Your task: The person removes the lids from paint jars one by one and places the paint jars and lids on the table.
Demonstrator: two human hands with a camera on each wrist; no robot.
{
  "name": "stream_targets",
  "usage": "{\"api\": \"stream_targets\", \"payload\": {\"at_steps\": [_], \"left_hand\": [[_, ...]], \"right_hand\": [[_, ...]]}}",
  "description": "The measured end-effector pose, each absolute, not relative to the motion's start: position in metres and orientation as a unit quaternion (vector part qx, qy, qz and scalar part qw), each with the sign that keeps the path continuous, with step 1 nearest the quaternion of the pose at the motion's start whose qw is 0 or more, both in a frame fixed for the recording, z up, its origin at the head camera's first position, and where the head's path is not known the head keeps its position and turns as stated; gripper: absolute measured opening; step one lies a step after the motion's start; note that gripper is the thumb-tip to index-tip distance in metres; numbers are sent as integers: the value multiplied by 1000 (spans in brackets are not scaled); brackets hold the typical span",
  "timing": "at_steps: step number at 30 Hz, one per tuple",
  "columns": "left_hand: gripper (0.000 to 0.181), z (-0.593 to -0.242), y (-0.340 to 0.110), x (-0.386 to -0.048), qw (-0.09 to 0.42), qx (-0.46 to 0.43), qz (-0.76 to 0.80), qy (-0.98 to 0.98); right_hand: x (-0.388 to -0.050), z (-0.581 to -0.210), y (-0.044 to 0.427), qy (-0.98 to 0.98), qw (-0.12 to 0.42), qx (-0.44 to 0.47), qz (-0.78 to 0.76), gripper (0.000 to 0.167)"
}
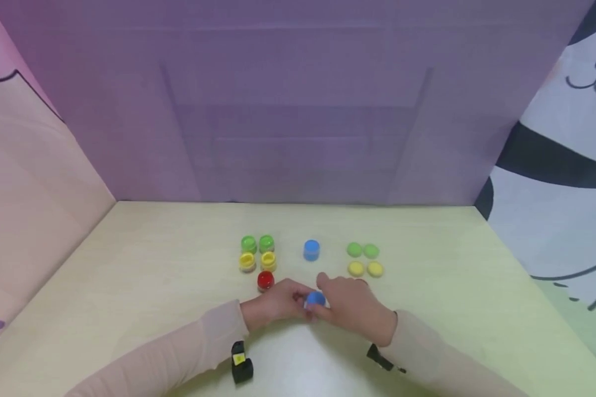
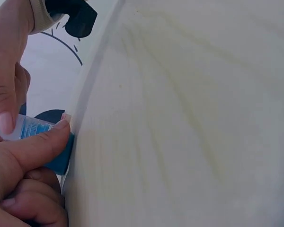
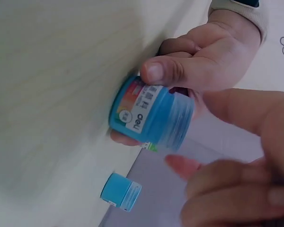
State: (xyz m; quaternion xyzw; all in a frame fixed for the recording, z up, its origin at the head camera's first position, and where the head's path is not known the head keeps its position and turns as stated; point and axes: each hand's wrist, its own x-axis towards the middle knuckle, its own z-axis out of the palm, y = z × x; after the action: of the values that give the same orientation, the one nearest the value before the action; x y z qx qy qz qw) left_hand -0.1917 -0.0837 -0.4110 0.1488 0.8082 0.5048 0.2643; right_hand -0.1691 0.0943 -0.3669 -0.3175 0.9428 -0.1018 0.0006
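Note:
My left hand (image 1: 283,300) grips a blue paint jar (image 3: 149,111) by its body, thumb across the printed label. The jar's clear threaded neck faces my right hand (image 1: 355,306). In the right wrist view, the right thumb and forefinger are spread on either side of the jar's top, with a gap to it; they look blurred. Whether a cap sits on this jar I cannot tell. A red jar (image 1: 265,280) stands beside the left hand. Behind both hands another blue jar (image 1: 311,251) stands upright on the table.
Two green jars (image 1: 249,244) and two yellow jars (image 1: 247,262) stand in rows at left. Two green lids (image 1: 355,250) and two yellow lids (image 1: 356,268) lie at right. A purple panel (image 1: 298,110) closes off the table's (image 1: 179,231) far edge.

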Motion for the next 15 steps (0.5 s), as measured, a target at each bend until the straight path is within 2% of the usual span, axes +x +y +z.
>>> {"api": "stream_targets", "payload": {"at_steps": [5,15], "left_hand": [[31,-412,-83,-191,262,133,509,809],[30,-411,-83,-192,263,140,502,812]], "right_hand": [[-166,-366,86,964,26,-250,-83,44],[-165,-366,82,967,40,-238,-81,46]]}}
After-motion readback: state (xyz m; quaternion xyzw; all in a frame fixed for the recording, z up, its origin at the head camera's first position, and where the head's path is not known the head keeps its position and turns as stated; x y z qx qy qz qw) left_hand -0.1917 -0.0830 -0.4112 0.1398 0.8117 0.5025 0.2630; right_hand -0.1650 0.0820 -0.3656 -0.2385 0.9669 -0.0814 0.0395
